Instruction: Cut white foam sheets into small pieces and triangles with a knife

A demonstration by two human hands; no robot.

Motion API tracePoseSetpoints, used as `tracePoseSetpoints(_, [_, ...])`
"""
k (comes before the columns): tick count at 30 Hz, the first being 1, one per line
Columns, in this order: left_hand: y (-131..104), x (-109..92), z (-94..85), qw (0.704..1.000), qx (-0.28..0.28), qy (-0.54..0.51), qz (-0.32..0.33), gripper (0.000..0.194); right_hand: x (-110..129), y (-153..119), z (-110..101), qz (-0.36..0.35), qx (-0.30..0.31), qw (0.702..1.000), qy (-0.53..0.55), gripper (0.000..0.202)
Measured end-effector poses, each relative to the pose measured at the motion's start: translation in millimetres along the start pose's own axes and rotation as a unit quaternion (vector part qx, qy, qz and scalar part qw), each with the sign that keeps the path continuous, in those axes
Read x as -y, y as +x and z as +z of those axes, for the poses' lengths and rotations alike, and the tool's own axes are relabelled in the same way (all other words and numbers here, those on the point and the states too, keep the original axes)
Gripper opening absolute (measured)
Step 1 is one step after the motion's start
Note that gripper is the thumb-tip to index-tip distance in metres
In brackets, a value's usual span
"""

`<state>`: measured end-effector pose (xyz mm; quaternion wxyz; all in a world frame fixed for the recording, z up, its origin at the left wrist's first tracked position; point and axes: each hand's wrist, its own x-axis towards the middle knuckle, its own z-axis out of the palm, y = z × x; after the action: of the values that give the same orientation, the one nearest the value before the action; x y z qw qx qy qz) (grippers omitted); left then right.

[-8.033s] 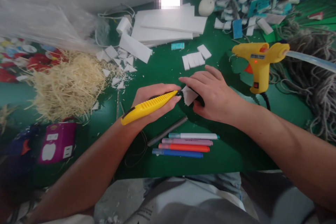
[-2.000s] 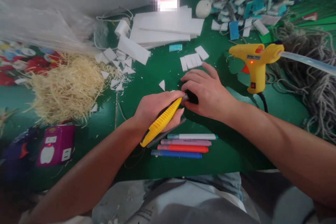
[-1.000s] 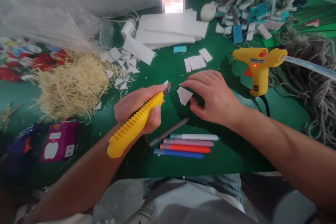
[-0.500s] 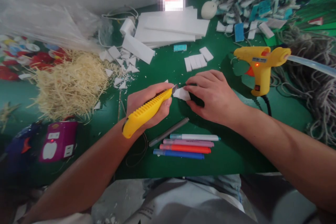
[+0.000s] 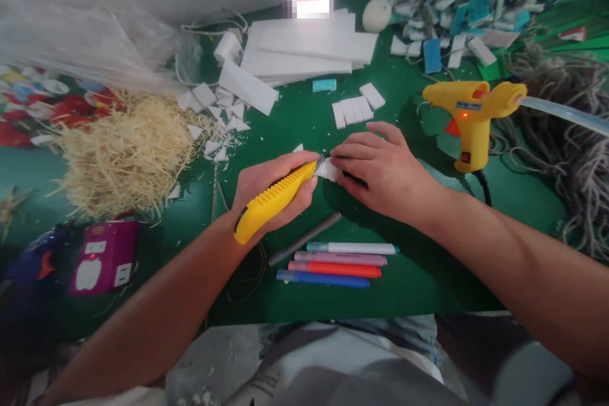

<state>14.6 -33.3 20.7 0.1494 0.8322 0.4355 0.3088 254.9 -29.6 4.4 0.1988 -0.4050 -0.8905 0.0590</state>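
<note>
My left hand (image 5: 278,187) is closed around a yellow utility knife (image 5: 271,203), its blade pointing up and right against a small white foam piece (image 5: 328,169). The fingers of my right hand (image 5: 380,168) grip that piece from the right and partly cover it. Just beyond the hands lie a row of white foam rectangles (image 5: 353,110) and a small blue-topped block (image 5: 324,85). White foam offcuts (image 5: 228,111) are scattered at the upper left. Nearer me, several markers (image 5: 333,268) and a grey pen (image 5: 304,239) rest on the green table (image 5: 409,292).
A yellow glue gun (image 5: 476,120) stands at the right beside grey yarn (image 5: 580,171). Pale straw (image 5: 128,152) and a magenta box (image 5: 104,258) are at the left. White foam sheets (image 5: 304,44) lie at the back, near a heap of foam pieces (image 5: 457,0).
My left hand and the knife have shifted slightly right and up, with the blade closer to my right fingers. My right fingers have moved a little over the foam piece.
</note>
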Motion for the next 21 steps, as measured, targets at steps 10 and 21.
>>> tracePoseSetpoints(10, [0.5, 1.8, 0.8, 1.0, 0.004, 0.019, 0.002, 0.034, -0.2, 0.5, 1.3, 0.007, -0.005, 1.0, 0.017, 0.03])
tracePoseSetpoints(21, [1.1, 0.6, 0.7, 1.0, 0.0, 0.002, 0.018, 0.03, 1.3, 1.3, 0.4, 0.009, -0.002, 1.0, 0.01, 0.03])
